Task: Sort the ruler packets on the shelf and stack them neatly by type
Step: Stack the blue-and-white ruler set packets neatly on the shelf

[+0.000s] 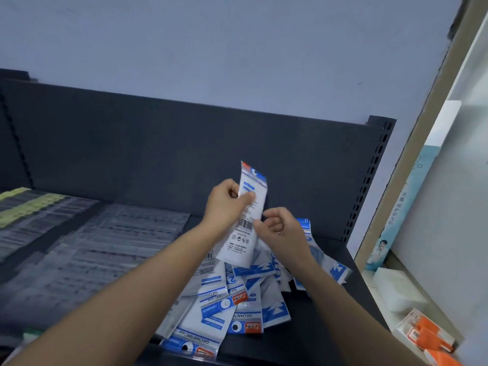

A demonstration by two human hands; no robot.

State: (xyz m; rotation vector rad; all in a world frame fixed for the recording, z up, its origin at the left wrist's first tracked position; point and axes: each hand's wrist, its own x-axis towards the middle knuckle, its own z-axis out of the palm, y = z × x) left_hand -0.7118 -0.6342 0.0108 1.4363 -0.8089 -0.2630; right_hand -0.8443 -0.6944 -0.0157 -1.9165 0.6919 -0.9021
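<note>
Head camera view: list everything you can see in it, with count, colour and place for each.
Raised plastic ruler packet: one, white and blue, above the pile.
Loose pile of plastic ruler packets: many, white and blue with red labels, on the shelf's right part.
Flat clear packets: many, clear, some yellow-green at far left, in rows on the shelf's left part.
Metal shelf: one, dark grey, across the view.
Small boxes: several, orange and white, lower right.
Plain box: one, white, right, behind the orange ones.
Left hand: pinches the raised packet.
Right hand: fingers curled beside that packet; grip unclear.
</note>
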